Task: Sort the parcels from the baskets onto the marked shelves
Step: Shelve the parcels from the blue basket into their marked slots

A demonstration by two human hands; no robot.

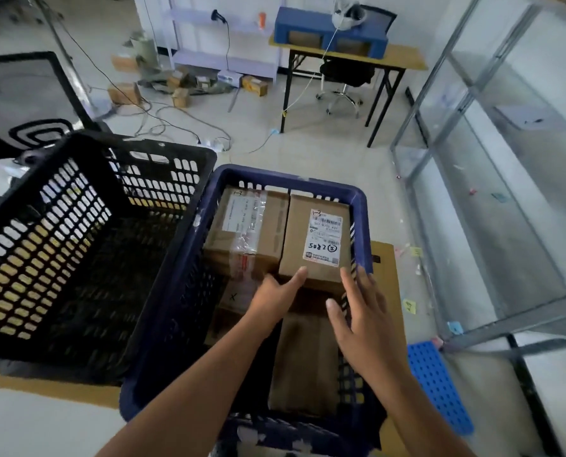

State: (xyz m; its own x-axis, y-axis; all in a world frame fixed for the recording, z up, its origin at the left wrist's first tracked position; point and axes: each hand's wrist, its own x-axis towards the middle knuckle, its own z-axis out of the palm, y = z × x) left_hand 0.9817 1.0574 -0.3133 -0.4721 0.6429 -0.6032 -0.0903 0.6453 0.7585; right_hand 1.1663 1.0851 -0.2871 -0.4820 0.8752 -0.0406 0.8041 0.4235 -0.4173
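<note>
Both hands are hanging over the blue basket [288, 179], arms outstretched.
Left hand [280, 290], fingers straight, is touching the labelled parcel [318, 239] at its near edge, at the basket's far end; right hand [364, 313] is holding its fingers spread beside it, contact blurred.

**One head-worn camera, tilted down**

The only view came from a wide-angle camera on the person's head, facing forward and down. It sat close above the blue basket [288, 179], which filled the near middle of the frame, with the black basket [143, 150] at near left. Farther off it took in the desk [403, 59], and the metal shelving [466, 90] along the right.
</note>
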